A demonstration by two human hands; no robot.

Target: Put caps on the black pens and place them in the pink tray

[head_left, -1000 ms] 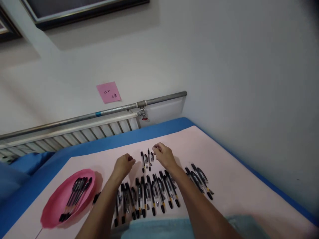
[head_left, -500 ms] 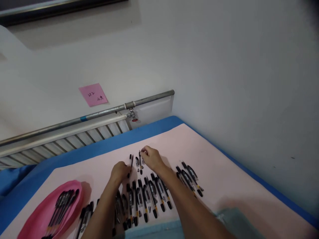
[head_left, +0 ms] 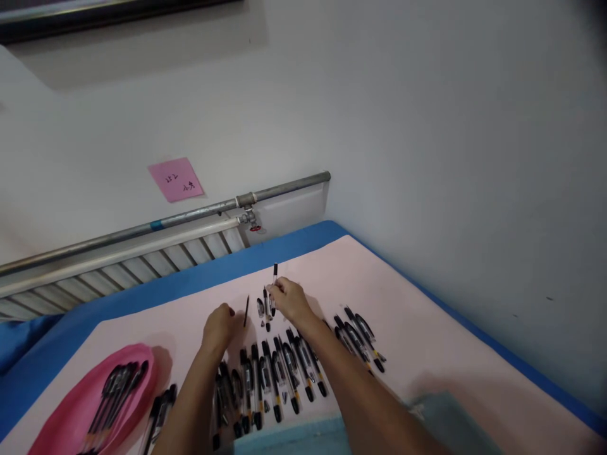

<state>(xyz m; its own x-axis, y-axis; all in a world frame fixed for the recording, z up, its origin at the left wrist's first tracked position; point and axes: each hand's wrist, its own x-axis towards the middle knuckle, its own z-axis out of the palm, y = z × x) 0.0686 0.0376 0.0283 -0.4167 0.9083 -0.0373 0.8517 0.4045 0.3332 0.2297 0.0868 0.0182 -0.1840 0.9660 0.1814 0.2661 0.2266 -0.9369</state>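
Note:
In the head view, my right hand [head_left: 290, 302] pinches a clear pen barrel [head_left: 275, 272] with black ends, which stands up past the fingertips. Directly beside it lie a pen cap [head_left: 260, 308], a thin pen part [head_left: 266, 309] and small metallic tips. My left hand [head_left: 219, 325] is just left of a dark, slender refill [head_left: 246, 311], apart from it. Its thumb shows, but the other fingers are mostly hidden. Below both hands, a row of black pen parts [head_left: 276, 379] with yellow bands lies on the pink sheet, partly covered by my forearms.
A pink bowl [head_left: 52, 414] at lower left holds several pens [head_left: 114, 404]. More pen parts [head_left: 164, 404] lie by its right side. Another group [head_left: 358, 335] sits right of my right forearm. A radiator [head_left: 142, 265] and walls border the blue-covered table [head_left: 303, 240].
The black-ended barrel by my left hand is now upright in my right hand. My left hand has drawn back slightly leftward; the dark refill stays between the hands.

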